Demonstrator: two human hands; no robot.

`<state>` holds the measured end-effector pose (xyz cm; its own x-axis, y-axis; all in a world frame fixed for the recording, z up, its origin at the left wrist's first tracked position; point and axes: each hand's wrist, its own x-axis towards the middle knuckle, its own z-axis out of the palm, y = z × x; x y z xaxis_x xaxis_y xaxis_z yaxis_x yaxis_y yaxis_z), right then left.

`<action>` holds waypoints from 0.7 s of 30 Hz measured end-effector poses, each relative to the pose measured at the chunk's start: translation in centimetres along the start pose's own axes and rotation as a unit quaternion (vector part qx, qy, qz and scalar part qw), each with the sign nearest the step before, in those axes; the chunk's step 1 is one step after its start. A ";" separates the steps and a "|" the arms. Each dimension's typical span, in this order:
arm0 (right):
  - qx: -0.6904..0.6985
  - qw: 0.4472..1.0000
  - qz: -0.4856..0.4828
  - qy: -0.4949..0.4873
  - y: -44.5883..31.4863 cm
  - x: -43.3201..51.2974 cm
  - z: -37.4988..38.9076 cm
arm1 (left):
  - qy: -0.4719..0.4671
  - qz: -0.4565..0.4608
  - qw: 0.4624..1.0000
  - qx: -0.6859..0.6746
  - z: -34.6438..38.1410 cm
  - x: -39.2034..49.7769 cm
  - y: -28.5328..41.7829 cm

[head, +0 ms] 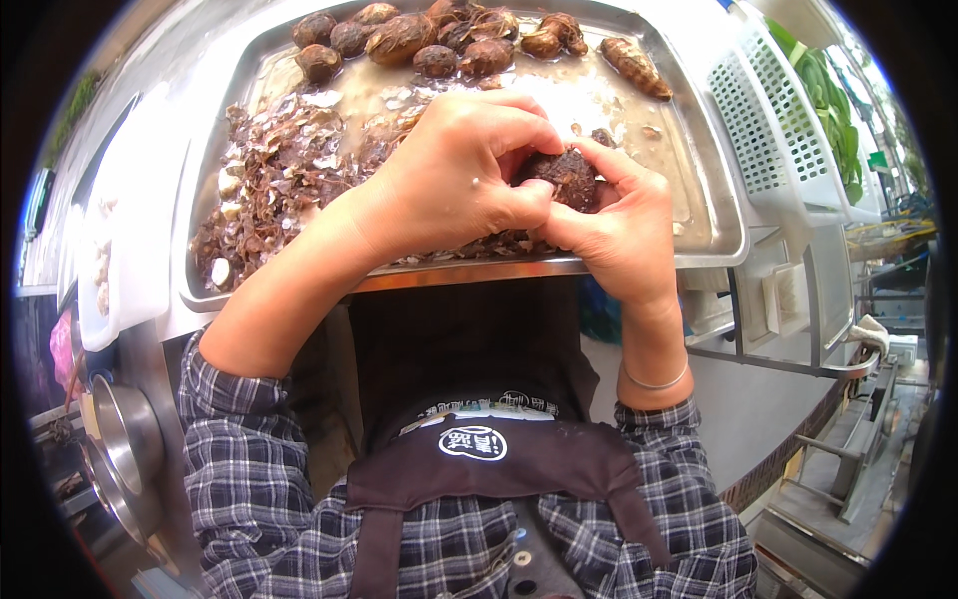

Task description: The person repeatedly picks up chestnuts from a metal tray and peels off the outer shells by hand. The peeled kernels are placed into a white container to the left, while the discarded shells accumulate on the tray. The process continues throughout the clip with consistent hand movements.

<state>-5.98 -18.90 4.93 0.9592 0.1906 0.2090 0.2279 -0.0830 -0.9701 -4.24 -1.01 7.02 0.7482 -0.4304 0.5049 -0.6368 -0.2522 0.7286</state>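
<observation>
Between my two hands is a dark brown, rough-skinned tuber [567, 178], perhaps taro, over the front right part of a metal tray [722, 224]. My left hand [479, 161] pinches its left side with thumb and bent fingers. The fingertips of my right hand [625, 217] grip its right side. Torn brown peelings [288, 161] lie heaped along the tray's left and front, with small pale pieces among them. Whole hairy tubers [400, 39] are grouped at the tray's far side, one longer tuber [635, 67] apart at the right. Cloudy liquid wets the tray.
Left of the tray stands a white plastic container [138, 277] with pale pieces inside. Metal bowls [127, 434] sit lower left. At the right are a white perforated basket [778, 127], green leaves [827, 105] and a metal rack [793, 367].
</observation>
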 end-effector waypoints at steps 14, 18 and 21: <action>0.193 0.980 0.024 -0.054 -0.1 0.1 -0.6 | -0.041 -0.276 0.916 -0.287 -3.2 1.1 -0.8; 0.201 0.978 0.010 -0.054 0.4 0.4 -0.8 | -0.017 -0.283 0.866 -0.413 -3.5 1.0 -2.1; 0.208 0.977 0.012 -0.042 0.5 0.4 -0.9 | 0.017 -0.295 0.883 -0.364 -3.7 1.2 -2.5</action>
<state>-5.30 -19.78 4.62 0.9419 0.2753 0.1922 0.1013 0.3128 -0.9444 -1.07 2.30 7.44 0.9228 -0.3810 -0.0578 0.1457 0.2062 0.9676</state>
